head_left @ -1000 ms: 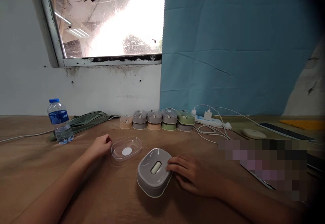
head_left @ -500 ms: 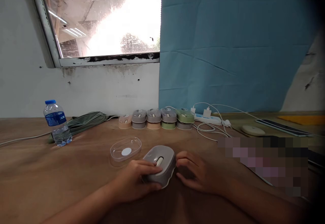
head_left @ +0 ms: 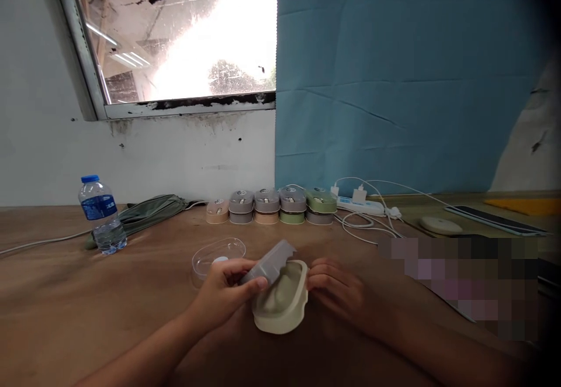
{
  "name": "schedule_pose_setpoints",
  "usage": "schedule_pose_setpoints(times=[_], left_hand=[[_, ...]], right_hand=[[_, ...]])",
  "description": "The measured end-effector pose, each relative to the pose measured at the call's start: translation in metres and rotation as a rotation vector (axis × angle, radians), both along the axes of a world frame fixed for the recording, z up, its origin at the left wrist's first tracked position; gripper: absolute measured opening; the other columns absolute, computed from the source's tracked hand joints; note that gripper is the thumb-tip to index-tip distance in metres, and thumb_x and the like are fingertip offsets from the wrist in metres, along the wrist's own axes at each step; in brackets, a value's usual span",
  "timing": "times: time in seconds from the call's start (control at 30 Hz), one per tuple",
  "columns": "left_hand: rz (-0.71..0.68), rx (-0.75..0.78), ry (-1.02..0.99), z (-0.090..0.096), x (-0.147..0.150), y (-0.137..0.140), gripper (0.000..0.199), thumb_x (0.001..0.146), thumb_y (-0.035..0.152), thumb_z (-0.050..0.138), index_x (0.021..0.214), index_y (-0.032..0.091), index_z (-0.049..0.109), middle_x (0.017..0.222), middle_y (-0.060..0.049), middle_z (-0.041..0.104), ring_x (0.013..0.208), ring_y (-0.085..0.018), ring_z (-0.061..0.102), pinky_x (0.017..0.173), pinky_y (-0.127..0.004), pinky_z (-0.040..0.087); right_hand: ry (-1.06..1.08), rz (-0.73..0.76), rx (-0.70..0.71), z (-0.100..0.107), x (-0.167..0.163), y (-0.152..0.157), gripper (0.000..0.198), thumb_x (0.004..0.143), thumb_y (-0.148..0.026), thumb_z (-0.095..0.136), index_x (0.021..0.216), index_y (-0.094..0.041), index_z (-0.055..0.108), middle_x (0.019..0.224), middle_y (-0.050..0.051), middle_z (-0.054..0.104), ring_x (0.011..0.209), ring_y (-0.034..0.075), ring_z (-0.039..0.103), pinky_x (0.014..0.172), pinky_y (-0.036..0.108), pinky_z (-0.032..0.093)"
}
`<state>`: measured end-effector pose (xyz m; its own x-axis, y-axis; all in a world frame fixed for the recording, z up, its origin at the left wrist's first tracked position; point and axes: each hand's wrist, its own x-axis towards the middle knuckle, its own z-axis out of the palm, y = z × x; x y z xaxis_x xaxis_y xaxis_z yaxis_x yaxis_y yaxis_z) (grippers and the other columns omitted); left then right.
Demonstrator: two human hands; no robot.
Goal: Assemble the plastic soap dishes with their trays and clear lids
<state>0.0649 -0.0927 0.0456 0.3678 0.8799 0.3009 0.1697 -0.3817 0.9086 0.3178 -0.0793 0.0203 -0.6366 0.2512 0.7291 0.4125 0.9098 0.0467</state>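
Our left hand [head_left: 222, 294] hides the lower end of the grey lid [head_left: 275, 260], and the lid and thumb mask part of the rim of the cream container [head_left: 280, 322]. We cannot tell whether the right hand [head_left: 336, 287] touches it. The near side of the clear cover [head_left: 209, 255] is partly covered. We cannot read the bottle [head_left: 100, 214] label; a pixelated patch [head_left: 460, 287] conceals the surface [head_left: 65, 293] at right.

Brown table [head_left: 56, 299] — bottle [head_left: 99, 214] (blue-capped), clear lid [head_left: 209, 252], row of small boxes [head_left: 266, 204], folded green fabric [head_left: 151, 213]
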Motion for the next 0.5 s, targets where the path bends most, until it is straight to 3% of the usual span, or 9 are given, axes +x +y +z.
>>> schedule_pose_setpoints(times=[0.07, 0.17, 0.23, 0.33, 0.5], left_hand=[[0.126, 0.115, 0.084, 0.018, -0.016, 0.004, 0.038, 0.073, 0.046, 0.061, 0.094, 0.015, 0.069, 0.074, -0.006, 0.067, 0.06, -0.015, 0.056, 0.052, -0.025, 0.045], [0.443, 0.373, 0.274, 0.048, -0.053, 0.024, 0.044, 0.069, 0.047, 0.063, 0.104, 0.021, 0.066, 0.091, -0.003, 0.068, 0.077, -0.019, 0.059, 0.07, -0.029, 0.048], [0.61, 0.472, 0.421, 0.056, -0.08, 0.049, 0.046, 0.07, 0.048, 0.061, 0.108, 0.023, 0.064, 0.101, -0.003, 0.066, 0.086, -0.022, 0.059, 0.077, -0.031, 0.047], [0.758, 0.404, 0.709, 0.046, -0.117, 0.096, 0.043, 0.07, 0.045, 0.06, 0.104, 0.019, 0.066, 0.104, -0.007, 0.066, 0.095, -0.027, 0.059, 0.083, -0.034, 0.044], [0.713, 0.205, 0.931, 0.0, -0.147, 0.16, 0.036, 0.072, 0.038, 0.057, 0.1, 0.016, 0.067, 0.101, -0.01, 0.068, 0.1, -0.032, 0.058, 0.083, -0.035, 0.043]], right_hand=[[-0.001, -0.002, -0.04, -0.002, 0.003, 0.002, 0.016, 0.086, -0.008, 0.046, 0.098, -0.018, 0.051, 0.087, 0.006, 0.06, 0.084, 0.016, 0.055, 0.073, 0.028, 0.049], [-0.017, -0.022, -0.019, -0.003, 0.005, 0.004, 0.021, 0.085, -0.008, 0.046, 0.103, -0.017, 0.05, 0.09, 0.007, 0.059, 0.084, 0.016, 0.055, 0.073, 0.028, 0.048], [-0.053, -0.021, 0.021, -0.003, 0.006, 0.004, 0.021, 0.084, -0.008, 0.047, 0.103, -0.017, 0.051, 0.089, 0.006, 0.06, 0.083, 0.016, 0.055, 0.073, 0.028, 0.047], [-0.11, -0.018, 0.061, -0.003, 0.006, 0.004, 0.018, 0.084, -0.009, 0.046, 0.098, -0.017, 0.054, 0.086, 0.006, 0.061, 0.08, 0.016, 0.055, 0.072, 0.029, 0.045], [-0.177, -0.046, 0.06, -0.008, 0.007, 0.007, 0.013, 0.082, -0.011, 0.047, 0.089, -0.017, 0.056, 0.083, 0.005, 0.061, 0.072, 0.015, 0.054, 0.065, 0.028, 0.042]])
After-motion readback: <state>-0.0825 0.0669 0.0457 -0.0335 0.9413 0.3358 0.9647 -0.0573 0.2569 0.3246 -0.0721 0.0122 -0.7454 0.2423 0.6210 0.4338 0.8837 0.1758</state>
